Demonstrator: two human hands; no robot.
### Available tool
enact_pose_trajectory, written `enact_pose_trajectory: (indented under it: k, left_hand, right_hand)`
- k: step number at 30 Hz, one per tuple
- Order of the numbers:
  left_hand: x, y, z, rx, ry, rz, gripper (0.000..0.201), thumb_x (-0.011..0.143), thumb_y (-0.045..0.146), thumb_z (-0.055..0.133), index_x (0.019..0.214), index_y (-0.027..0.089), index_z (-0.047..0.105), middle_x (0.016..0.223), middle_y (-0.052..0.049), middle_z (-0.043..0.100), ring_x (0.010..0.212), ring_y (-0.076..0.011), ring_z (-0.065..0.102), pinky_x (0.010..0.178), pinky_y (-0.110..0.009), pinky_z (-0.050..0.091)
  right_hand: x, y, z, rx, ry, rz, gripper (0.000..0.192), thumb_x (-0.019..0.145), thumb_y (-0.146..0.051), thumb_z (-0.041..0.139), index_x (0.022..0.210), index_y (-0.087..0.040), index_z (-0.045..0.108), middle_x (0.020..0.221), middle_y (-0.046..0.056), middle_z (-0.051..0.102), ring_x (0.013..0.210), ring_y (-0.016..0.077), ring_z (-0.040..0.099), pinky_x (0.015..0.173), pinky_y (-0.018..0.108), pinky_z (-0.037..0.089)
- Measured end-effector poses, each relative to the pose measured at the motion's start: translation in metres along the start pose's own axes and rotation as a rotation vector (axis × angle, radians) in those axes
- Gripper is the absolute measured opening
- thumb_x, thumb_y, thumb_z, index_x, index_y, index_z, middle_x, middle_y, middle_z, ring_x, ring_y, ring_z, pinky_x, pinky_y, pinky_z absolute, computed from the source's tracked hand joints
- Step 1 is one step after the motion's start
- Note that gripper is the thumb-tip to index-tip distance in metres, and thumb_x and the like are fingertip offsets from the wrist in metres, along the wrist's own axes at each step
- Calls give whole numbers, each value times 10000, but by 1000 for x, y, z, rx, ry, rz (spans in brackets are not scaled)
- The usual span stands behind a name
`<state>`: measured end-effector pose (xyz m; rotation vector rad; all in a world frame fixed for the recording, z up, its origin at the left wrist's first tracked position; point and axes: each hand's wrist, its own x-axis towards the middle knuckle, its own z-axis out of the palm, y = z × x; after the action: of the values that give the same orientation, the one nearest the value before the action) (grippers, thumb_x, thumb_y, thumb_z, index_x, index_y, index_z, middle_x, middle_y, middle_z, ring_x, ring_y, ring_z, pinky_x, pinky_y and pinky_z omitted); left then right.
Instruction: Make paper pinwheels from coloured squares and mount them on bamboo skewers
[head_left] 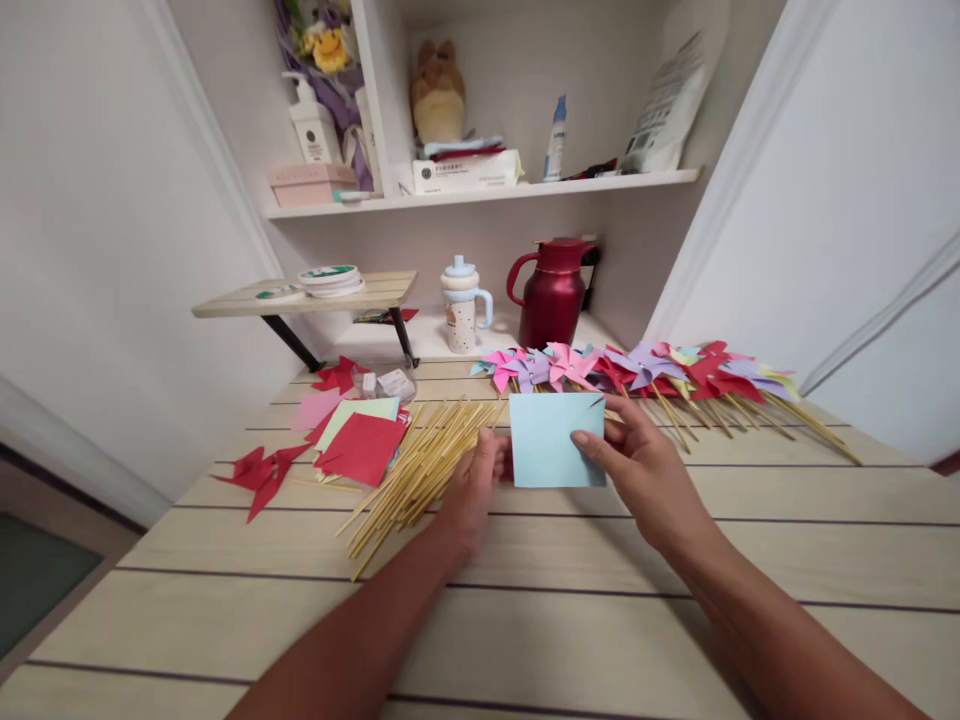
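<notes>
A light blue paper square (551,435) with slits cut at its corners is held upright over the wooden table (570,610). My left hand (472,490) pinches its lower left edge. My right hand (637,465) grips its right edge, thumb on the front. Just left of my left hand lies a loose pile of wooden sticks (416,465). Beyond the paper, a row of finished paper pinwheels on sticks (645,375) stretches to the right.
A stack of red, green and pink paper squares (360,440) and cut red pieces (262,472) lie at left. A small bag (386,383), a red thermos jug (553,293) and a lidded cup (461,305) stand behind, with a small raised shelf (315,293) and wall shelves above.
</notes>
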<state>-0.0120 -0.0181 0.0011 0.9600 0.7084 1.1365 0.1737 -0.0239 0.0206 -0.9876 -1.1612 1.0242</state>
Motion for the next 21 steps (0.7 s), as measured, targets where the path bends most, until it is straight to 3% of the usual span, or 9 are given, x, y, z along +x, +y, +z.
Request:
enact_pose_trajectory:
  k: [4, 11, 21]
  left_hand:
    - [1, 1, -3, 114, -50, 31, 717, 900, 730, 390, 1057, 124, 740, 938, -131, 761, 879, -249, 681, 831, -369, 488]
    - [-1, 0, -4, 115, -68, 33, 470, 852, 581, 641, 948, 133, 743, 868, -83, 734, 766, -194, 630, 776, -321, 467]
    - [-5, 7, -2, 212, -20, 55, 247, 820, 390, 701, 746, 155, 713, 695, -11, 639, 684, -145, 545, 715, -277, 433]
  right_hand:
    - [-1, 1, -3, -52, 20, 36, 436, 772, -362, 783, 1145, -261, 579, 814, 1, 759, 662, 155, 655, 589, 252, 495]
    - [-8, -4, 1, -50, -46, 99, 474, 753, -373, 797, 1158, -262, 580, 811, -6, 749, 663, 162, 660, 588, 258, 503]
    - [-9, -2, -2, -96, -6, 55, 455, 778, -400, 780, 1169, -272, 585, 828, 5, 743, 665, 168, 645, 580, 263, 501]
